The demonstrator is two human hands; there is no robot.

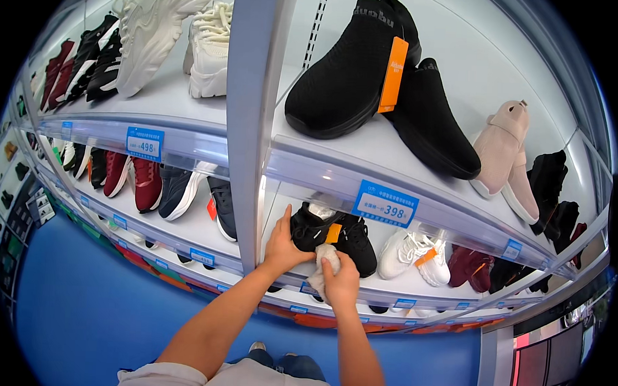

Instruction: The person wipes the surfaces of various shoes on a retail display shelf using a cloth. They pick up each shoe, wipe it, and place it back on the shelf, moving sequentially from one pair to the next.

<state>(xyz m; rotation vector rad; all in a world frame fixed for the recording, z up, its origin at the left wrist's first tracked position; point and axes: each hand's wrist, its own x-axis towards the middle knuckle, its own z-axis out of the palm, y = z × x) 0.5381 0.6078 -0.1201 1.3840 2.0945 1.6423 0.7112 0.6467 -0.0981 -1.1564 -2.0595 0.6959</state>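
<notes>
On the second shelf, just right of the upright post, my left hand [282, 247] grips the side of a black lace-up sneaker [308, 227]. Its thumb reaches towards my right hand [340, 282], which holds a crumpled whitish cloth [326, 260] close to the toe end of that shoe. White stuffing shows in the shoe's opening. Beside it stands a second black sneaker [357, 245], and an orange tag [333, 233] hangs between the two. The fingertips of my left hand are partly hidden behind the shoe.
A grey upright post [255, 114] divides the racks. The upper shelf's clear edge with a blue price label [386, 203] overhangs the black sneakers. Large black slip-on shoes [343, 77] stand above. White sneakers [401, 255] sit to the right, dark blue ones [179, 191] left of the post.
</notes>
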